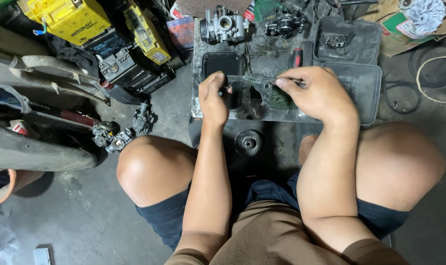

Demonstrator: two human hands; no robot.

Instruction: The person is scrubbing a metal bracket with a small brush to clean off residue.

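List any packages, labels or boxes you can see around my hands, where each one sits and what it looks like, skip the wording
Yellow battery: top left, boxy, dark label on its side.
Second yellow battery: right of it, narrow, tilted, pale sticker.
Black battery: between them, blue-and-white label.
Cardboard box: top right, brown, green patch, crumpled paper on it.
Red packet: left of the work board, flat.
No screens or signs.

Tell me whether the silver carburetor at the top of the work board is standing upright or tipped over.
Upright: the silver carburetor stands on the work board with its round bore facing up toward the camera, clear of both hands.
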